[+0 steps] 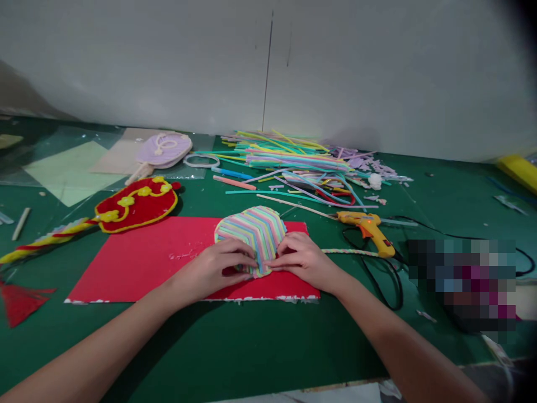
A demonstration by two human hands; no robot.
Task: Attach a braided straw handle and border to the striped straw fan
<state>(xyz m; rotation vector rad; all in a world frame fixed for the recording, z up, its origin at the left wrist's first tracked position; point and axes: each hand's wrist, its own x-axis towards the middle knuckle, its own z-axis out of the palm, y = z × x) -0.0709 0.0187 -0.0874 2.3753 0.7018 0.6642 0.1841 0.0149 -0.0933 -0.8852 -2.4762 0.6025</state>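
Note:
A rounded panel [251, 224] striped in pastel pink, blue, yellow and purple lies over the right part of a red sheet [138, 257]. My left hand [222, 263] is on the panel's lower left, its fingers bent together at the striped strips. From the other side my right hand [300, 254] pinches the panel's lower right edge, the fingertips of both hands nearly meeting. Just right of my right hand, a thin braided pastel strip [352, 251] reaches toward a yellow glue gun [369, 228].
Pastel pipe cleaners [289, 154] are heaped at the back, with scissors [335, 196] among them. A red fan with yellow trim [138, 207] lies left, a lilac fan [163, 150] behind it. Black cable loops at the right, near a pixelated area.

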